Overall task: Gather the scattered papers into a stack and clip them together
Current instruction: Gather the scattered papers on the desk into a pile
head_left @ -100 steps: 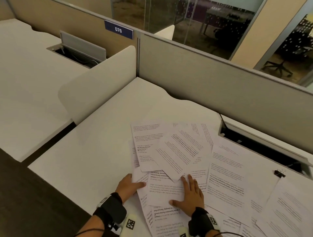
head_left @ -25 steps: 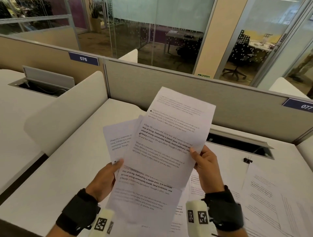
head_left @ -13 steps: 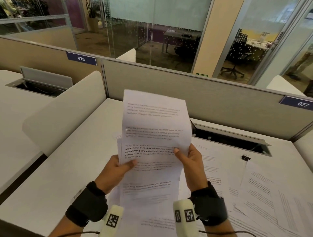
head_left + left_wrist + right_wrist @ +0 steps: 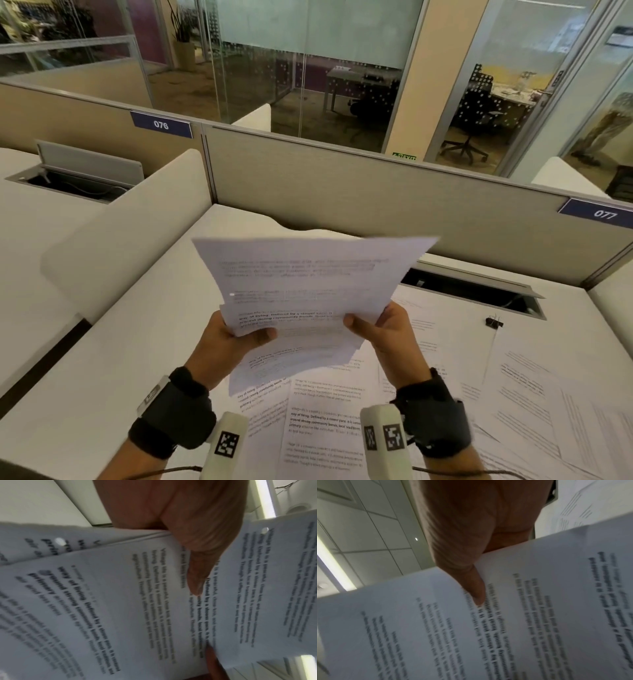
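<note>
I hold a bundle of printed papers (image 4: 308, 291) up above the desk, its sheets unevenly aligned. My left hand (image 4: 236, 339) pinches the bundle's left edge, thumb on top. My right hand (image 4: 380, 329) pinches the right edge the same way. In the left wrist view the thumb (image 4: 197, 574) presses on the papers (image 4: 120, 601). The right wrist view shows the thumb (image 4: 476, 588) lying on the top sheet (image 4: 522, 615). More loose papers (image 4: 513, 394) lie scattered on the white desk (image 4: 102, 359) below and to the right. A small black binder clip (image 4: 494, 322) lies on the desk at the right.
An open cable tray (image 4: 479, 291) is sunk into the desk behind the papers. A grey partition wall (image 4: 376, 198) closes the back, and a white curved divider (image 4: 130, 226) stands at the left. The desk's front edge runs at the lower left.
The held bundle has tilted away from upright and now lies flatter and wider across. Both hands stayed on its edges. Four seconds ago the hands were flat on papers on the desk.
</note>
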